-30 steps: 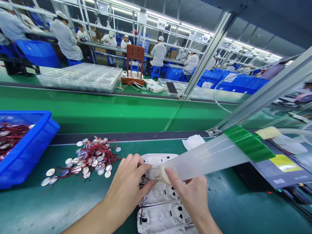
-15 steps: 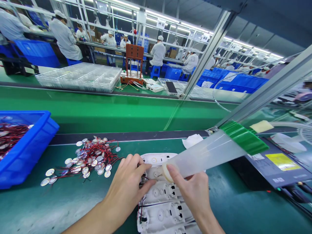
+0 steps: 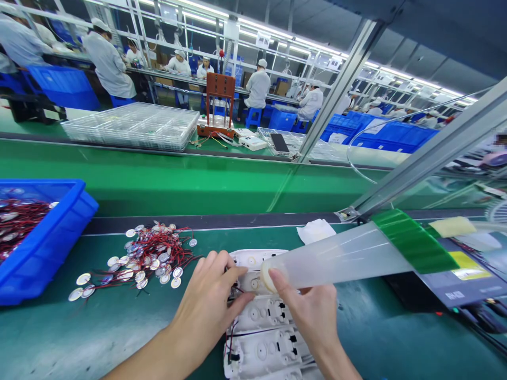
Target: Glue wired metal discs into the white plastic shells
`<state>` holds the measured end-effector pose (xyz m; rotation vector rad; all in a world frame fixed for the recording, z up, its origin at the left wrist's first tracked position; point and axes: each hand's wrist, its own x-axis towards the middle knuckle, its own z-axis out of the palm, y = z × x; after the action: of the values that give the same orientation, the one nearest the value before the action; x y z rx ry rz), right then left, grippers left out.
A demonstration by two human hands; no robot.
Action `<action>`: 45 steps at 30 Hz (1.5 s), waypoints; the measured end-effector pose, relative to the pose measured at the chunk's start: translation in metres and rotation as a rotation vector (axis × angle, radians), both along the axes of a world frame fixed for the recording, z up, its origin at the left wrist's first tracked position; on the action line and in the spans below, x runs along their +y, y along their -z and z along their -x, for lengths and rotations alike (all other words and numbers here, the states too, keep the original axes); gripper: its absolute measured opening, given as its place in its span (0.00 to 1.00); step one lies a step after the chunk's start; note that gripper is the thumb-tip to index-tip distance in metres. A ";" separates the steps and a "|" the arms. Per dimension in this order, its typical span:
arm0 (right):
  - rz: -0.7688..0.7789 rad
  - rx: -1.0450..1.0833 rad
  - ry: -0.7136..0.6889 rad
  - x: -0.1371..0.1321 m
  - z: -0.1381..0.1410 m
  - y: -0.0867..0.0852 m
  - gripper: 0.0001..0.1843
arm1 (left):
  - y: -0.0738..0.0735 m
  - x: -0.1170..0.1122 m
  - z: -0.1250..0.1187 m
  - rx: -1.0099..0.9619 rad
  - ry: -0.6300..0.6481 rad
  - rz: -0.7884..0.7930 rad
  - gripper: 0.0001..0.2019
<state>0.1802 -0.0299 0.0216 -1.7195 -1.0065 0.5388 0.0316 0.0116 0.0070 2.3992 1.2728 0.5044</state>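
My right hand (image 3: 312, 311) is wrapped round the narrow end of a large translucent dispensing syringe (image 3: 336, 258) with a green cap (image 3: 414, 240). The syringe lies tilted, its pale front end low over a row of white plastic housings (image 3: 259, 351); its tip is hidden from view. My left hand (image 3: 212, 295) has its thumb and fingers curled on the left end of one housing, with thin dark wires showing between them. Red and black wires run along the housings' left ends. Round discs sit inside the housings.
A pile of metal discs with red wires (image 3: 158, 253) lies to the left, beside a blue bin (image 3: 59, 237) of the same. White paper (image 3: 316, 231) lies behind the syringe. A grey machine (image 3: 455, 285) stands at right. Clear trays (image 3: 134, 126) and co-workers are beyond the green barrier.
The syringe has tipped flatter, its green cap swinging right and down, and its front end has shifted slightly left. My left hand stays at the same housing.
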 end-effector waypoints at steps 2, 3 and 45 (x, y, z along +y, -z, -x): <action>-0.016 -0.001 -0.003 0.000 0.001 0.000 0.18 | 0.000 0.000 0.000 -0.004 0.000 0.002 0.09; -0.019 -0.004 -0.001 0.000 0.001 0.000 0.18 | 0.000 0.000 0.000 -0.004 0.005 0.001 0.09; 0.002 0.196 0.058 -0.035 0.015 -0.004 0.18 | -0.009 -0.035 0.007 0.102 -0.039 0.067 0.11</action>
<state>0.1652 -0.0649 0.0257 -1.6567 -0.8147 0.6575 0.0247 -0.0238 0.0156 2.3751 1.3595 0.3483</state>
